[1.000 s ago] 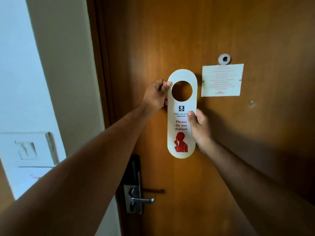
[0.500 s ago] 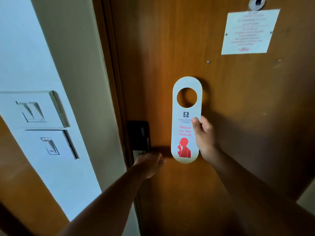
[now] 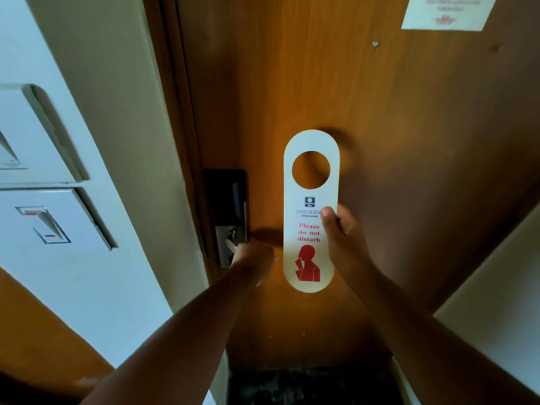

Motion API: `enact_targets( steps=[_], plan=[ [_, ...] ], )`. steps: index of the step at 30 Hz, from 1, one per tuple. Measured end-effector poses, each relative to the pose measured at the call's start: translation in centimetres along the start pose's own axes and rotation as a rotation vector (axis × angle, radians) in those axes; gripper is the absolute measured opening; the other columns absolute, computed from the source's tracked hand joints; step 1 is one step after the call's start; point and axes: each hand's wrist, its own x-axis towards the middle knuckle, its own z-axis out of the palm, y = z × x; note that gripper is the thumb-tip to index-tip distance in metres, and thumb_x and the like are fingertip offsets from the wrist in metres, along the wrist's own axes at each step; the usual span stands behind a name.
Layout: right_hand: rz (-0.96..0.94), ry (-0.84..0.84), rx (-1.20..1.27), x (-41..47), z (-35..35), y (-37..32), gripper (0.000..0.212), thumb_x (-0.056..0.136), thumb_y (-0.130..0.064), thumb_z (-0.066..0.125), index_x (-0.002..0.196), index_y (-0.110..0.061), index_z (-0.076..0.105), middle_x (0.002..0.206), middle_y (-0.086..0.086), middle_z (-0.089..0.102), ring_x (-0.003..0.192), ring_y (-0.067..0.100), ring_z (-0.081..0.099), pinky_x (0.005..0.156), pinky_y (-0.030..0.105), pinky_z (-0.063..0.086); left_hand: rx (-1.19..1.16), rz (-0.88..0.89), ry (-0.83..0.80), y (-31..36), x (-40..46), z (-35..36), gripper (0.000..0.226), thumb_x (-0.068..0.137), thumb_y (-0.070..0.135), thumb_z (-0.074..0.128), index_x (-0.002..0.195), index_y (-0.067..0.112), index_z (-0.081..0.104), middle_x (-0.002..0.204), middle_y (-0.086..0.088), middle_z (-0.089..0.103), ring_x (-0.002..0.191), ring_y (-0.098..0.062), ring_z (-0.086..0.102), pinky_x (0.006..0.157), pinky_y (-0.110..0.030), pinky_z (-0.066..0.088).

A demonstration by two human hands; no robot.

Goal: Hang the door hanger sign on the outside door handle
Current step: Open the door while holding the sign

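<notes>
A white door hanger sign (image 3: 309, 200) with a round hole at its top and red "Please do not disturb" lettering stands upright in front of the wooden door (image 3: 292, 83). My right hand (image 3: 340, 238) pinches its right edge at mid-height. My left hand (image 3: 252, 258) is closed around the inside door handle (image 3: 230, 244), which sticks out of a metal plate under a black lock box (image 3: 225, 197). Most of the handle is hidden by the hand. The door looks shut.
The door frame (image 3: 181, 141) and a white wall run down the left, with two white switch panels (image 3: 38, 217) on it. A paper notice (image 3: 447, 13) is stuck high on the door. Dark floor (image 3: 306, 384) shows below.
My left hand let go of the sign's top, dropped to the handle and closed on it. The right hand keeps the sign. The view has tilted downward.
</notes>
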Motion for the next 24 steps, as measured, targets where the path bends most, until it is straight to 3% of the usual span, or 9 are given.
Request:
enact_targets(
  steps=[3,5,7,10,13,17,19,24],
  plan=[
    [0.019,0.04,0.023,-1.7,-0.1,0.1,0.026,0.089,-0.052,0.05,0.101,-0.031,0.059,0.091,-0.022,0.074,0.08,0.005,0.073,0.054,0.015,0.055,-0.003,0.008,0.141,0.1,-0.5,-0.5,0.023,0.1,0.028,0.046,0.11,0.016,0.063,0.069,0.004,0.051,0.051,-0.008,0.045,0.045,-0.023,0.037],
    [0.028,0.06,0.022,-2.8,-0.3,0.0,0.035,0.086,-0.06,0.049,0.104,-0.033,0.06,0.094,-0.023,0.074,0.08,0.007,0.074,0.056,0.019,0.057,0.135,0.175,0.21,0.2,-1.2,-0.6,0.029,0.103,0.038,0.039,0.105,0.021,0.061,0.071,0.007,0.054,0.049,-0.004,0.044,0.045,-0.022,0.035],
    [0.041,0.082,0.042,-3.9,-0.6,-0.3,0.045,0.081,-0.064,0.048,0.109,-0.031,0.06,0.099,-0.018,0.074,0.08,0.008,0.074,0.057,0.02,0.058,0.155,0.232,0.201,-0.2,-2.2,-0.7,0.033,0.102,0.044,0.038,0.094,0.021,0.06,0.066,0.011,0.049,0.049,-0.001,0.044,0.045,-0.021,0.03],
    [0.059,0.097,0.09,-5.8,-1.3,-1.3,0.037,0.081,-0.059,0.048,0.104,-0.032,0.059,0.094,-0.02,0.073,0.078,0.009,0.074,0.055,0.019,0.056,0.172,0.29,0.207,-1.6,-3.5,-1.3,0.034,0.099,0.052,0.041,0.09,0.026,0.06,0.067,0.012,0.053,0.055,-0.002,0.053,0.051,-0.022,0.041],
    [0.065,0.084,0.116,-8.2,-2.3,-2.7,0.022,0.088,-0.051,0.048,0.097,-0.034,0.057,0.093,-0.018,0.072,0.076,0.006,0.074,0.052,0.016,0.054,0.194,0.276,0.216,-2.0,-5.0,-1.0,0.032,0.099,0.052,0.042,0.098,0.028,0.063,0.081,0.006,0.067,0.067,-0.011,0.063,0.064,-0.029,0.056],
    [0.061,0.091,0.131,-12.5,-4.3,-4.6,0.011,0.098,-0.035,0.047,0.099,-0.029,0.055,0.095,-0.015,0.071,0.072,0.002,0.073,0.05,0.013,0.054,0.229,0.237,0.24,-0.2,-8.2,-0.3,0.032,0.1,0.049,0.042,0.1,0.025,0.064,0.079,0.004,0.066,0.066,-0.012,0.062,0.062,-0.027,0.054],
    [0.046,0.099,0.108,-14.9,-5.5,-5.4,0.014,0.096,-0.039,0.048,0.099,-0.028,0.056,0.094,-0.015,0.071,0.071,0.004,0.073,0.053,0.015,0.056,0.233,0.222,0.237,0.3,-9.7,-0.1,0.031,0.101,0.047,0.042,0.105,0.024,0.063,0.084,0.002,0.067,0.069,-0.012,0.063,0.061,-0.027,0.05],
    [0.051,0.153,-0.002,-21.9,-8.7,-6.2,0.036,0.078,-0.061,0.045,0.093,-0.03,0.056,0.1,-0.009,0.074,0.075,0.015,0.075,0.067,0.035,0.062,0.202,0.184,0.243,2.9,-15.7,1.5,0.032,0.102,0.048,0.039,0.103,0.025,0.061,0.087,0.003,0.065,0.068,-0.01,0.057,0.06,-0.026,0.046]
  ],
)
